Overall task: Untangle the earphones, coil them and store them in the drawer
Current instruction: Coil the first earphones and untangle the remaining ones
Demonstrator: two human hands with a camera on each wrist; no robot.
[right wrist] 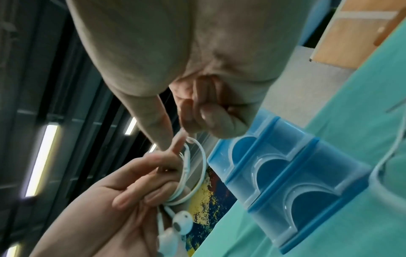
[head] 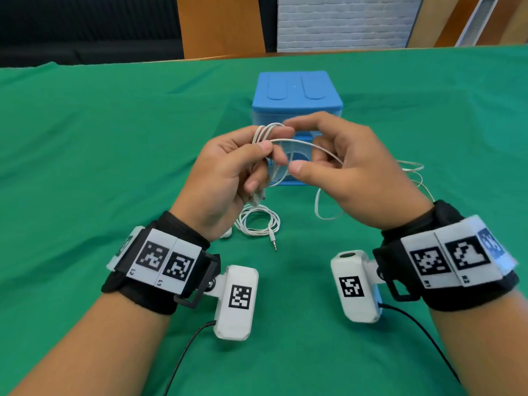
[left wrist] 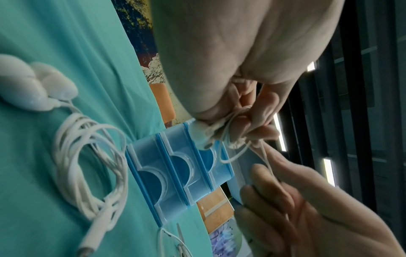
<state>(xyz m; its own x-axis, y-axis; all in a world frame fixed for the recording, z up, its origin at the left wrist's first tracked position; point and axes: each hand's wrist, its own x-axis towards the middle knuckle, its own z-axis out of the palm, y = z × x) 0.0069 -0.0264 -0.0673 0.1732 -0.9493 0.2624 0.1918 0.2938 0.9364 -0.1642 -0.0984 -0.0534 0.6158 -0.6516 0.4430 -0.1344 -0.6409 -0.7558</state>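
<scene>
My left hand [head: 267, 151] holds white earphones [head: 270, 132] in the air before the blue drawer unit [head: 297, 92], their cable wound in loops round its fingers. Two earbuds [right wrist: 180, 224] hang below that hand. A strand of the cable [head: 311, 147] runs from the loops to my right hand [head: 293, 144], whose curled fingers [right wrist: 197, 113] hold it. The rest of the cable [head: 411, 170] trails down onto the cloth at the right. The unit's three drawers [left wrist: 175, 173] stand shut.
A second pair of white earphones [head: 258, 221] lies coiled on the green cloth [head: 100, 138] under my left hand, its jack [head: 274, 242] pointing toward me. Its earbuds [left wrist: 33, 90] lie beside the coil. A wooden chair back [head: 220, 24] stands beyond the table's far edge.
</scene>
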